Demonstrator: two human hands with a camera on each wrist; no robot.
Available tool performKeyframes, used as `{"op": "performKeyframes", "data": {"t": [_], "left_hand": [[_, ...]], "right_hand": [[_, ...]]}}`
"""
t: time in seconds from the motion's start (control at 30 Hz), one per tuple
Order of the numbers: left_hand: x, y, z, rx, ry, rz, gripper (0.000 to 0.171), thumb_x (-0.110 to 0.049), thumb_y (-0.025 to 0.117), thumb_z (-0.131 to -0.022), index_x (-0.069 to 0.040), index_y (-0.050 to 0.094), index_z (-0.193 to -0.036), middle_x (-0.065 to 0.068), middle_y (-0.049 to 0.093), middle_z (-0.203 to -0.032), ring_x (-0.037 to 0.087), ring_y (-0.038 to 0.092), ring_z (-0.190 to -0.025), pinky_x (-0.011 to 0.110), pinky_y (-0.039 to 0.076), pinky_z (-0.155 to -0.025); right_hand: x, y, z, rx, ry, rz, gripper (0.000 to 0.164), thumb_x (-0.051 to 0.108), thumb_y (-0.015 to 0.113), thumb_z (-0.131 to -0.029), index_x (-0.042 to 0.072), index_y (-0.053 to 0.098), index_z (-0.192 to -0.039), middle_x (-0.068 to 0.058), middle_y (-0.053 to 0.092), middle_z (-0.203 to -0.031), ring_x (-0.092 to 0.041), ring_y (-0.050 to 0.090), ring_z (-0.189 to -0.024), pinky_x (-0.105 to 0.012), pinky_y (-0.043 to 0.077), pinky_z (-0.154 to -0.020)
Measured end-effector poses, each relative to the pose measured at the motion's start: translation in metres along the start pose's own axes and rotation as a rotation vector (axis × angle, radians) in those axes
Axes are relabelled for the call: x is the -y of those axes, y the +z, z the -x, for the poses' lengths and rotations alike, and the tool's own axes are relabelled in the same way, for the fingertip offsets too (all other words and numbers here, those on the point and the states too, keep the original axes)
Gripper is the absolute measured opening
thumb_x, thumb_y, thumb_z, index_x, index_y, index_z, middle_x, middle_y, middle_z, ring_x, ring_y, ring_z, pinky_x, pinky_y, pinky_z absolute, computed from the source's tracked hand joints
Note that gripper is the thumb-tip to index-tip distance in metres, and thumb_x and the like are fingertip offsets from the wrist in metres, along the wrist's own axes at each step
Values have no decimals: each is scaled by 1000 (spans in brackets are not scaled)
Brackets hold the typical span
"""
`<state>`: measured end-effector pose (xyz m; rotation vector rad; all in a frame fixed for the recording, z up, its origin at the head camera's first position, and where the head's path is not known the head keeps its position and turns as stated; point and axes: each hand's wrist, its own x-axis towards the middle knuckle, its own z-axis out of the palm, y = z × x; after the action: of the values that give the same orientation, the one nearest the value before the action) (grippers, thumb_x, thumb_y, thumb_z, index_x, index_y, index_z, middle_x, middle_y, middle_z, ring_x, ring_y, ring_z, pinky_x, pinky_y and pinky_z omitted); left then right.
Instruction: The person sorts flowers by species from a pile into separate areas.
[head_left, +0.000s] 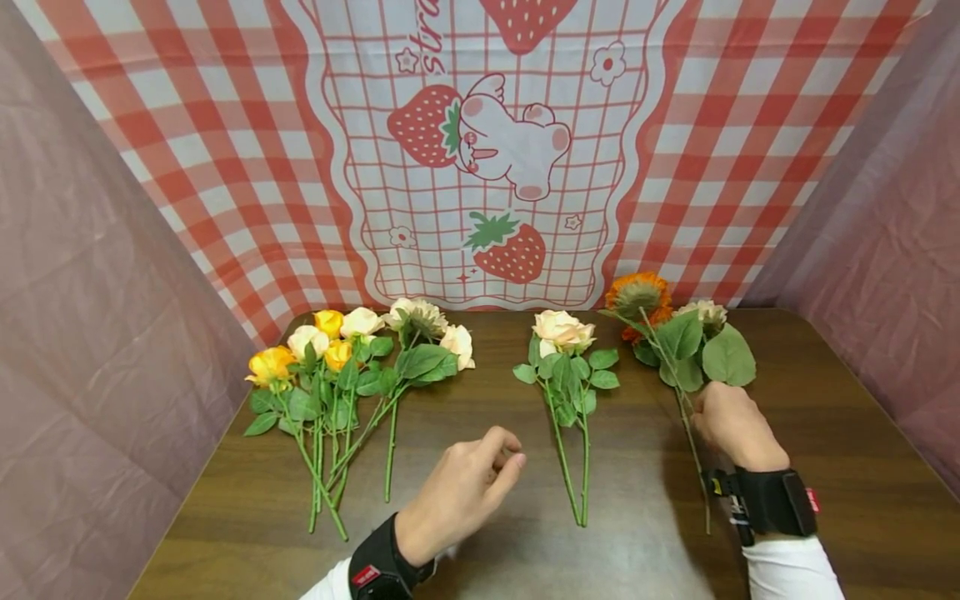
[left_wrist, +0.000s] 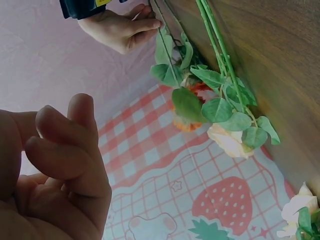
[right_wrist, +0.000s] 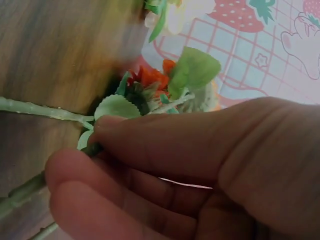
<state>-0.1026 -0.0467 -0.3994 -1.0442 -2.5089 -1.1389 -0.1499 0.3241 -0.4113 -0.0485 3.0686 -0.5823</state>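
Note:
My right hand [head_left: 738,425] pinches a green flower stem [right_wrist: 27,187] between thumb and fingertips at the right of the table. Just beyond it are an orange flower [head_left: 637,296], its back turned up, and a cream flower [head_left: 705,314] with broad green leaves. Which bloom the pinched stem carries, I cannot tell. My left hand [head_left: 468,483] hovers over the front middle of the table, fingers loosely bent and holding nothing. Between the hands lie peach roses [head_left: 562,331], their two stems pointing toward me.
On the left of the brown table [head_left: 480,400] lies a bunch of yellow roses [head_left: 272,365] and cream roses [head_left: 363,322], stems crossing. A red checked strawberry cloth [head_left: 495,150] hangs behind the table. Pinkish drapes [head_left: 90,292] hang at both sides.

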Motion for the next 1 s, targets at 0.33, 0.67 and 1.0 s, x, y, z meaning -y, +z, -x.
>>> {"op": "performKeyframes", "data": {"t": [0.33,0.67,1.0], "left_hand": [[-1,0,1,8,-10,-20,5,-13,62,-98,-8,63,-98,0,72,-80,2,64,-65,10,47,-57],[-1,-1,1,-1,6,-39,5,-13,62,-98,-10,63,-94,-1,71,-80,3,64,-67,11,47,-58],[-2,-2,1,8,3,-53,5,-13,62,-98,-11,64,-93,-2,71,-80,3,64,-68,11,47,-60]], "right_hand": [[-4,5,-3,114,75,-32,33,-1,57,-75,16,40,-53,3,40,-53,-16,46,-49,-30,35,-48],[-5,7,-3,186,171,-63,11,-1,58,-79,1,56,-68,-15,60,-69,-19,59,-45,-33,50,-45],[-6,8,-4,206,203,-75,10,1,58,-81,0,56,-71,-17,59,-71,-20,60,-45,-34,50,-45]]}}
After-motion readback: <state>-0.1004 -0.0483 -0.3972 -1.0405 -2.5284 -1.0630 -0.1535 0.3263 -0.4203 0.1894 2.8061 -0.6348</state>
